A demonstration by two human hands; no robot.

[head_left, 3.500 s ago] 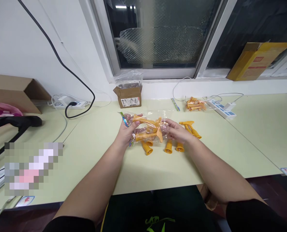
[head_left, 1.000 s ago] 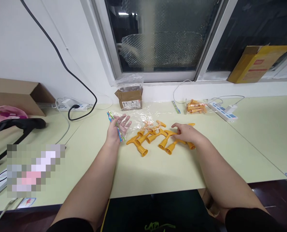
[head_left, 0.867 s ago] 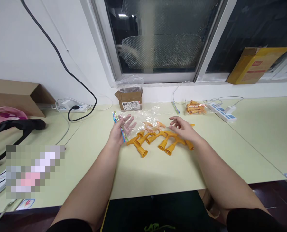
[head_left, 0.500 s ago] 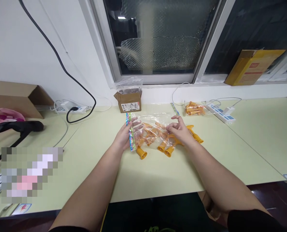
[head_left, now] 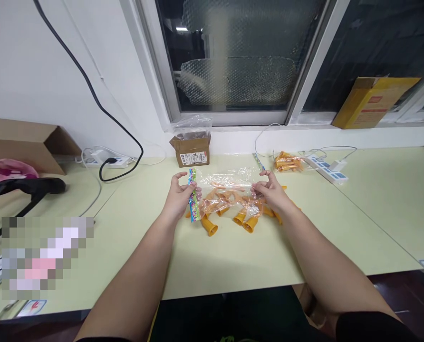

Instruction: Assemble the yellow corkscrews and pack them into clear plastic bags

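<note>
A clear plastic bag (head_left: pixel 226 179) with a colourful printed strip at its left end is stretched between my hands. My left hand (head_left: pixel 179 194) pinches it at the printed strip. At the opposite end, my right hand (head_left: pixel 269 187) grips the clear film between thumb and fingers. Beneath and behind the bag lie several orange-yellow plastic pieces with flared, hollow ends, such as one piece (head_left: pixel 209 226) at the front left and another (head_left: pixel 250 224) nearer the middle. The film partly covers the others, and my right hand hides a few.
Another bag of orange pieces (head_left: pixel 288 162) lies behind my right hand, beside a power strip (head_left: pixel 328 168). A small open carton (head_left: pixel 192 151) stands by the window. At left are a larger cardboard box (head_left: pixel 19 142), a second power strip (head_left: pixel 115 162) and a black cable (head_left: pixel 91 85).
My left hand has shifted its hold on the printed strip, its thumb now in front. My right hand has moved slightly right, and the bag is spread flatter between the hands.
</note>
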